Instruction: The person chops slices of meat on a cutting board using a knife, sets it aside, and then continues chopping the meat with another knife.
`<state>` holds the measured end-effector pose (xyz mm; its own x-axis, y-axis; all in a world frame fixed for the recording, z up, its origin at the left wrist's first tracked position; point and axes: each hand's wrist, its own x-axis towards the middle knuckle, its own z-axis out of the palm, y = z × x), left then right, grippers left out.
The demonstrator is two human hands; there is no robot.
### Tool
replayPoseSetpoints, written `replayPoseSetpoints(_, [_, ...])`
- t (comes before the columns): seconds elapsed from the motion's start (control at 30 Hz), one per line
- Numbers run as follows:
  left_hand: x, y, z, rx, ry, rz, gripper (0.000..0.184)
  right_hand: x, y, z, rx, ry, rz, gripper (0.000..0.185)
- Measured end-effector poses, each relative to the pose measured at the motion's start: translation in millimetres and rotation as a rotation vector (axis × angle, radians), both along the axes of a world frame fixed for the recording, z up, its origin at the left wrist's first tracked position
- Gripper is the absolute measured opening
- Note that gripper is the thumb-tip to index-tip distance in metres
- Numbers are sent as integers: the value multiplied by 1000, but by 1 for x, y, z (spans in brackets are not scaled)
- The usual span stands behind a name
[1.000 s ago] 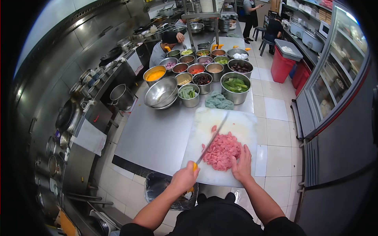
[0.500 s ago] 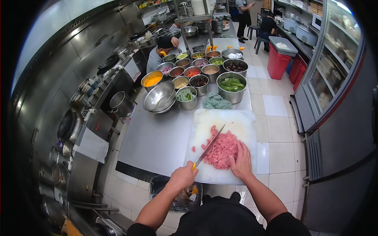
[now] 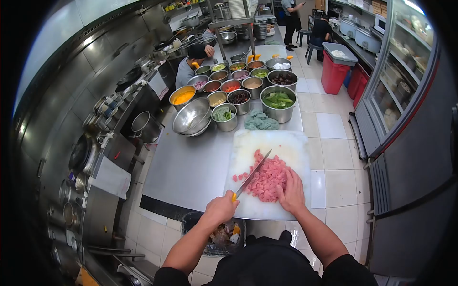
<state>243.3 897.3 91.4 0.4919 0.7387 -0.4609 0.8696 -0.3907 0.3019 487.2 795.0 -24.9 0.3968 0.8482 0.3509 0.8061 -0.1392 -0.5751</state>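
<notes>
My left hand (image 3: 221, 208) is closed around the yellow handle of a kitchen knife (image 3: 255, 172). Its long blade slants away to the upper right, across the left side of a heap of diced pink raw meat (image 3: 268, 180). My right hand (image 3: 292, 193) lies against the heap's right side, fingers stretched out and touching the meat. Under the heap is a white cutting board (image 3: 243, 143), stained yellowish in the middle. A few loose meat pieces lie left of the blade.
Behind the board are a crumpled green cloth (image 3: 261, 121), steel bowls (image 3: 192, 117) and several pots of cut ingredients, one with green vegetables (image 3: 279, 106). A lined waste bin (image 3: 191, 223) stands below the table's front edge. A person (image 3: 187, 71) bends at the table's left; a glass-door fridge (image 3: 398, 71) is right.
More small meat pieces now lie apart on the left of the blade. The knife and both hands have barely moved; the whole view has shifted slightly.
</notes>
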Motion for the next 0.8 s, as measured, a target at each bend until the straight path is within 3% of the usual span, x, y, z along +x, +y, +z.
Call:
replayPoseSetpoints(0.03, [0, -1, 9, 10, -10, 6, 41, 1, 2, 1, -5, 3, -7, 74])
replayPoseSetpoints(0.13, [-6, 3, -39, -15, -1, 6, 41, -5, -2, -1, -15, 20, -9, 74])
replayPoseSetpoints(0.23, [-3, 6, -10, -3, 2, -18, 41, 1, 0, -2, 9, 4, -7, 74])
replayPoseSetpoints(0.33, [2, -6, -19, 11, -54, 58, 41, -2, 2, -2, 9, 4, -12, 75])
replayPoseSetpoints(0.43, [5, 5, -25, -18, -4, -39, 41, 0, 2, 1, 4, 13, -9, 76])
replayPoseSetpoints(0.53, [3, 5, 4, 5, -31, -35, 40, -2, 3, 6, -33, 30, -9, 76])
replayPoseSetpoints(0.73, [3, 9, -26, -33, -19, -36, 41, -1, 2, 7, -36, 57, -9, 75])
replayPoseSetpoints(0.8, [3, 5, 4, -19, -23, -8, 40, -1, 1, 2, -14, 33, -8, 77])
